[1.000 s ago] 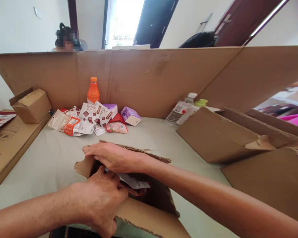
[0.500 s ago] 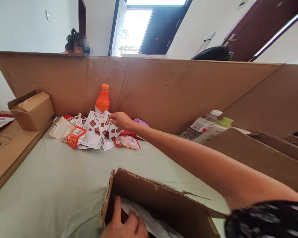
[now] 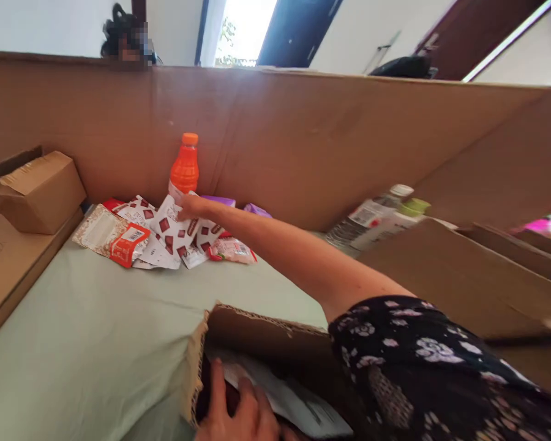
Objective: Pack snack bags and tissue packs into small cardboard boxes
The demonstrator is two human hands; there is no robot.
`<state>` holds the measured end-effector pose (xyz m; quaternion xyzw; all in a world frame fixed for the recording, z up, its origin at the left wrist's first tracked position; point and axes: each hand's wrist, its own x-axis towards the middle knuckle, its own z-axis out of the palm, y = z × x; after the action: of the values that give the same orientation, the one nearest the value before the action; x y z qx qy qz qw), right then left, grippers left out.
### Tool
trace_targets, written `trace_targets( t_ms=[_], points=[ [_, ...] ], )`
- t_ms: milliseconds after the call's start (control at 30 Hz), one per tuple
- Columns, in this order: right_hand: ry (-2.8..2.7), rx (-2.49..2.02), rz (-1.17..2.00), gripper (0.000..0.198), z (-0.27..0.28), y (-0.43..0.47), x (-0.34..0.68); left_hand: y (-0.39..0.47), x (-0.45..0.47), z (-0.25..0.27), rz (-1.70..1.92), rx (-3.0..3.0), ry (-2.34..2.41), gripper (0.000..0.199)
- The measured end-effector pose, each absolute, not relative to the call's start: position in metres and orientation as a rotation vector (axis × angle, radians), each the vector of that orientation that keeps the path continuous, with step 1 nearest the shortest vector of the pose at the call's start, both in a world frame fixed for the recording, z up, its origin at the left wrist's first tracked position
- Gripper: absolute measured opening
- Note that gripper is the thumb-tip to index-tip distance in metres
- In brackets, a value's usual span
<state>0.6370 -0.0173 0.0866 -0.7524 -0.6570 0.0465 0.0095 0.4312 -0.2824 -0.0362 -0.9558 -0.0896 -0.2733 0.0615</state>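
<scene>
My right hand (image 3: 191, 207) reaches far out over a pile of snack packets. Its fingers are closed on the upper edge of a white packet (image 3: 168, 228) with brown squares. Right behind that hand an orange bottle (image 3: 185, 168) stands upright. Near me is an open cardboard box (image 3: 257, 324). Inside it, my left hand (image 3: 241, 407) rests with fingers apart over a dark item and beside a white packet (image 3: 298, 398). Its thumb is hardly visible. A beige packet with an orange label (image 3: 112, 236) and a pink packet (image 3: 232, 250) lie at the pile's sides.
A tall cardboard wall (image 3: 303, 135) runs behind the pile, with a person's head (image 3: 127, 40) beyond it. At the left a small carton (image 3: 39, 193) sits on a flat box. To the right, a clear bottle (image 3: 367, 214) leans by a large cardboard box (image 3: 454, 275).
My right hand has shifted left along the pile to the white packet's upper edge, and its sleeve has come further into view. The view has tilted down. My left hand stays in the box.
</scene>
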Motion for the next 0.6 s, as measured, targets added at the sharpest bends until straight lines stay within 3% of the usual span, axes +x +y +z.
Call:
trace_targets(
  t_ms=[100,233,300,433,500,600],
  points=[
    [-1.926,-2.313,0.108,0.023,0.117,-0.058,0.649,-0.271,0.416,0.02,-0.329,-3.183,-0.076,0.033],
    [-1.693,-1.886,0.068,0.025,0.166,-0.163,0.671,-0.268,0.414,0.06,0.12,-3.377,-0.086,0.078],
    [-1.658,-1.719,-0.043,0.017,0.182,-0.234,0.671,-0.27,0.414,0.066,0.18,-3.401,-0.138,0.077],
    [-1.651,-1.614,-0.432,0.014,0.172,-0.354,0.649,-0.272,0.413,0.075,0.234,-3.4,-0.175,0.056],
    [-1.701,-1.603,-0.52,0.014,0.15,-0.385,0.635,-0.272,0.414,0.08,0.273,-3.385,-0.195,0.051],
    [-1.916,-1.476,-0.55,0.022,0.118,-0.396,0.623,-0.273,0.416,0.085,0.315,-3.359,-0.249,0.058]
  ],
)
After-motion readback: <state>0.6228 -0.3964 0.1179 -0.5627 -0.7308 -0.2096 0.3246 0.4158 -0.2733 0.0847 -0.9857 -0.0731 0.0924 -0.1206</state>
